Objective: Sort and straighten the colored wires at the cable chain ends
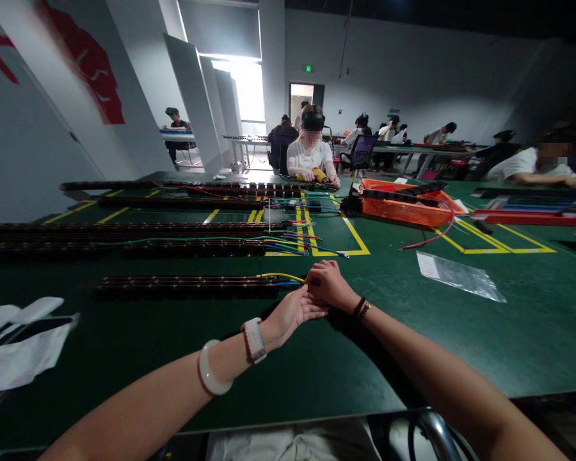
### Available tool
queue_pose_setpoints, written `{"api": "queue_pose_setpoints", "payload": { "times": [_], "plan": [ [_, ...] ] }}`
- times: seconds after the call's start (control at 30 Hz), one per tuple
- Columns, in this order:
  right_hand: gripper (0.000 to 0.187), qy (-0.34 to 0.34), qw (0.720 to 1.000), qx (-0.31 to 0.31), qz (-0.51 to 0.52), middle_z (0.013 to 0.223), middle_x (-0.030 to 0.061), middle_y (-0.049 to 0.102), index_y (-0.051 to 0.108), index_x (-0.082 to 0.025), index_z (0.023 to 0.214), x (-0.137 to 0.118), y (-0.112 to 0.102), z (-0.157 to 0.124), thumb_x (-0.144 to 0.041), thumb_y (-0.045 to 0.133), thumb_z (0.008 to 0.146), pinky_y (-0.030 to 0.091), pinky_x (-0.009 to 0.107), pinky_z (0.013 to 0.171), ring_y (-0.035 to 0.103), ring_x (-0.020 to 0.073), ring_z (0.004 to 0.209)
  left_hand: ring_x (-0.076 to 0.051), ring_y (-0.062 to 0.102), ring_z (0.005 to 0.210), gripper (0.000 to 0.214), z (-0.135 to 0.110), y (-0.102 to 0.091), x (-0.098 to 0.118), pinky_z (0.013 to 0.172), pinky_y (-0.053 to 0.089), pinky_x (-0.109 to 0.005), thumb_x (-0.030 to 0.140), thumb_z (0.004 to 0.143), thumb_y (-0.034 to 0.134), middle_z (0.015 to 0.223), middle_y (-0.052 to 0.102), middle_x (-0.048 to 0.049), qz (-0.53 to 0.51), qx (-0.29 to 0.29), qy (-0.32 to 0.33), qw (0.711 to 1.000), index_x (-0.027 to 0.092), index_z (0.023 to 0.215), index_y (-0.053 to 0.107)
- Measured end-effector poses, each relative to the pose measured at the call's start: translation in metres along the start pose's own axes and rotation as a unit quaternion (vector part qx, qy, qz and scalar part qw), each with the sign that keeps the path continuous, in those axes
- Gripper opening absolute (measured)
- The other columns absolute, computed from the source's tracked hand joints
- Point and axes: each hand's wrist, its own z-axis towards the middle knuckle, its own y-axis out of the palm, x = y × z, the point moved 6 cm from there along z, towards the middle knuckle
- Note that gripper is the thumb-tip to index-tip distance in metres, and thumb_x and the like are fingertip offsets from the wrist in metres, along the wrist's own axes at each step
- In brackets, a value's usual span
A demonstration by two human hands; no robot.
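Head view. The work in hand is judged to be handling of wire ends. A short dark strip bundle (187, 286) lies flat on the green counter (393, 358), ahead of the person and left of centre; a yellow wire (283, 276) and a blue wire (288, 283) run from its right end to the hands. In my judgement, any further move calls for fine finger control and a steady hold on the wires, without dragging the bundle.

Pose: the left hand (292, 312) reaches in from the lower left, palm turned upward, fingers extended beneath the right. The right hand (330, 286) comes from the lower right, knuckles up, fingers bent inward at the wire ends. The hands meet. State of grip: right fingers curled together, left fingers loosely straight; the contact point is hidden, so I cannot tell whether either is clamped on a wire.

Longer dark strips (125, 243) lie behind the bundle; a clear plastic bag (461, 276) lies to the right, apart from the hands.
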Motion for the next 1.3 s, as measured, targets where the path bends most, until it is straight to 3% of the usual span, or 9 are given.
{"api": "queue_pose_setpoints", "payload": {
  "times": [0.13,0.23,0.37,0.5,0.67,0.83,1.03,1.17,1.3],
  "plan": [
    [0.015,-0.036,0.996,0.027,-0.081,0.074,0.0002,0.061,0.062,-0.019,0.069,-0.011,-0.005,-0.003,-0.027,0.063,0.081,0.026,0.033,0.082,0.046,0.0157,0.078,-0.019,0.064,0.091,0.028,0.001,-0.002,0.002,0.093,0.046,-0.037,0.030,0.094,0.036,0.098,0.066,-0.0140,-0.077,0.033,0.007,0.996,0.011,0.099,0.057],
    [0.013,-0.077,0.983,0.031,-0.164,0.080,0.0023,0.061,0.063,-0.019,0.076,-0.020,-0.006,-0.005,-0.027,0.057,0.086,0.027,0.034,0.085,0.046,0.0172,0.081,-0.016,0.064,0.087,0.025,0.002,-0.006,0.002,0.092,0.046,-0.034,0.030,0.094,0.037,0.091,0.066,-0.0106,-0.124,0.065,0.017,0.990,0.013,0.094,0.056],
    [0.014,-0.132,0.965,0.011,-0.225,0.090,0.0047,0.062,0.063,-0.020,0.095,-0.030,-0.002,-0.010,-0.024,0.051,0.090,0.028,0.036,0.088,0.046,0.0190,0.083,-0.013,0.063,0.080,0.020,0.006,-0.009,0.003,0.090,0.047,-0.032,0.024,0.094,0.039,0.085,0.065,-0.0076,-0.147,0.055,0.050,0.986,0.014,0.088,0.055],
    [0.025,-0.177,0.957,-0.019,-0.230,0.099,0.0071,0.061,0.061,-0.019,0.109,-0.036,0.000,-0.014,-0.020,0.041,0.094,0.029,0.037,0.093,0.047,0.0202,0.090,-0.012,0.063,0.083,0.020,0.010,-0.012,0.002,0.091,0.047,-0.032,0.018,0.094,0.038,0.088,0.066,-0.0070,-0.161,0.040,0.073,0.983,0.014,0.085,0.056],
    [0.028,-0.208,0.954,-0.048,-0.210,0.101,0.0086,0.061,0.060,-0.018,0.112,-0.037,-0.003,-0.017,-0.021,0.039,0.094,0.030,0.039,0.093,0.047,0.0210,0.094,-0.015,0.063,0.087,0.020,0.007,-0.012,0.004,0.091,0.047,-0.035,0.015,0.093,0.038,0.090,0.066,-0.0082,-0.145,0.054,0.064,0.986,0.014,0.084,0.055],
    [0.039,-0.218,0.960,-0.058,-0.164,0.105,0.0087,0.061,0.054,-0.017,0.123,-0.037,-0.012,-0.020,-0.039,0.047,0.091,0.027,0.038,0.094,0.047,0.0218,0.097,-0.014,0.063,0.082,0.019,0.005,-0.010,0.006,0.086,0.049,-0.033,0.017,0.093,0.039,0.089,0.066,-0.0073,-0.129,0.056,0.062,0.988,0.014,0.084,0.056],
    [0.037,-0.143,0.974,-0.027,-0.172,0.094,0.0073,0.063,0.062,-0.020,0.099,-0.029,-0.024,-0.016,-0.052,0.048,0.087,0.026,0.038,0.087,0.048,0.0214,0.090,-0.011,0.061,0.073,0.023,0.006,-0.011,0.006,0.087,0.048,-0.032,0.024,0.093,0.041,0.085,0.066,-0.0070,-0.119,0.040,0.059,0.990,0.012,0.084,0.058],
    [0.024,-0.146,0.973,-0.045,-0.175,0.082,0.0046,0.063,0.062,-0.021,0.088,-0.028,-0.021,-0.015,-0.038,0.045,0.092,0.025,0.036,0.083,0.047,0.0188,0.083,-0.015,0.063,0.086,0.025,0.004,-0.008,0.007,0.092,0.045,-0.034,0.025,0.094,0.040,0.088,0.067,-0.0094,-0.120,0.043,0.048,0.991,0.013,0.082,0.058],
    [0.024,-0.123,0.979,-0.031,-0.160,0.078,0.0037,0.063,0.062,-0.020,0.084,-0.025,-0.022,-0.013,-0.032,0.043,0.093,0.025,0.035,0.083,0.048,0.0176,0.081,-0.017,0.063,0.093,0.023,0.004,-0.007,0.007,0.095,0.044,-0.035,0.027,0.093,0.042,0.093,0.068,-0.0104,-0.115,0.034,0.051,0.991,0.013,0.085,0.059]
  ]
}}
